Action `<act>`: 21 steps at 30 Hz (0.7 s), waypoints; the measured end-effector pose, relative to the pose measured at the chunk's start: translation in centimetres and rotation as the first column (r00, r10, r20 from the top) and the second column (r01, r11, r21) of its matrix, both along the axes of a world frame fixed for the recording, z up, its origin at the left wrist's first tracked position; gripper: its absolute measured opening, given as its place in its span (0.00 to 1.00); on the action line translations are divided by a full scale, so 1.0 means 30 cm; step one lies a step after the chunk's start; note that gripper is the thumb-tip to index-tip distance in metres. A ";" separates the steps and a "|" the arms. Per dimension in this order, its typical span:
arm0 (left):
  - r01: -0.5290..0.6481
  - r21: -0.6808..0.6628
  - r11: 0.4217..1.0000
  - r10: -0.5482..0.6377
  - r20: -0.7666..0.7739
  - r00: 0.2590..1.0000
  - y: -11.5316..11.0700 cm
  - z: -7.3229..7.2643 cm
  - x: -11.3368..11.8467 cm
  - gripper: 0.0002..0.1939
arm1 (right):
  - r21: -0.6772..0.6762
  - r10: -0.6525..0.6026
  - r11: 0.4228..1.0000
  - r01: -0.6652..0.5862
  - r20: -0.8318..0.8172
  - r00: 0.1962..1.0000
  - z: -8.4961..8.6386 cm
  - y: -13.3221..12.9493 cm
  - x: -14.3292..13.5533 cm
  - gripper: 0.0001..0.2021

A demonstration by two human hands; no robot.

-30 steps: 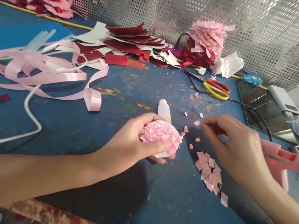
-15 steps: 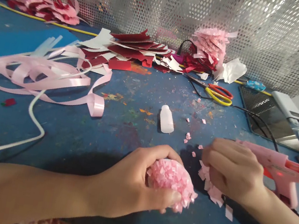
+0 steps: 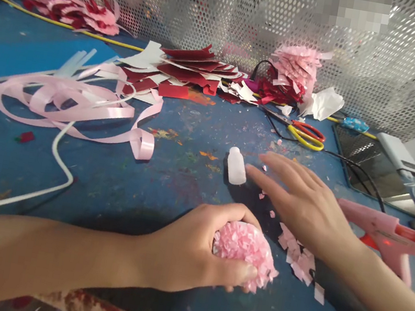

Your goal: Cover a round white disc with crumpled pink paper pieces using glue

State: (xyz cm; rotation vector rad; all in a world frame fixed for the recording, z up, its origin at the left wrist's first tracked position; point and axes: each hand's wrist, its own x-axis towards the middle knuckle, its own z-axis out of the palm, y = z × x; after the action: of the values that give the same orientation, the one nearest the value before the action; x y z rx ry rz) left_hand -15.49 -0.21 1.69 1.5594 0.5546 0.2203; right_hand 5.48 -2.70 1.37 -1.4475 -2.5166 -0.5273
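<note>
Wrapped in my left hand (image 3: 195,251) is a rounded ball (image 3: 243,249) covered with small pink ribbon pieces; part of its pale base shows at the edge. My right hand (image 3: 299,200) is spread over the table with nothing in it, its index fingertip right beside a small white plastic bottle (image 3: 237,167) that lies on its side. I cannot tell whether the fingertip touches it. Under and beside the right wrist lies a scatter of cut pink pieces (image 3: 301,264). A pink glue gun (image 3: 390,228) with a red light stands behind that wrist.
Scissors (image 3: 306,135) with red and yellow handles lie beyond my right hand. Pink ribbon (image 3: 79,113) and a white cord (image 3: 62,152) loop across the left. Red and white scraps (image 3: 190,70) pile along the perforated metal screen (image 3: 223,15). A dark tablet (image 3: 366,155) lies at right.
My right hand has left the pink pieces, opened, and moved up and left to beside the white bottle. My left hand keeps its hold on the pink-covered ball.
</note>
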 end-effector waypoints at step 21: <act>0.101 -0.018 0.995 -0.101 -0.042 0.994 -0.003 0.012 -0.023 0.12 | -0.180 -0.334 0.939 0.292 -0.673 0.660 0.001 0.231 -0.071 0.12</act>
State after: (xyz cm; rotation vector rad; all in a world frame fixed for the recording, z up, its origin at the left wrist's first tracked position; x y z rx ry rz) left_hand -16.17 -0.28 2.04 1.5752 0.5079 0.1055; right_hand 3.35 4.22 1.38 -1.7003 -1.6968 0.0740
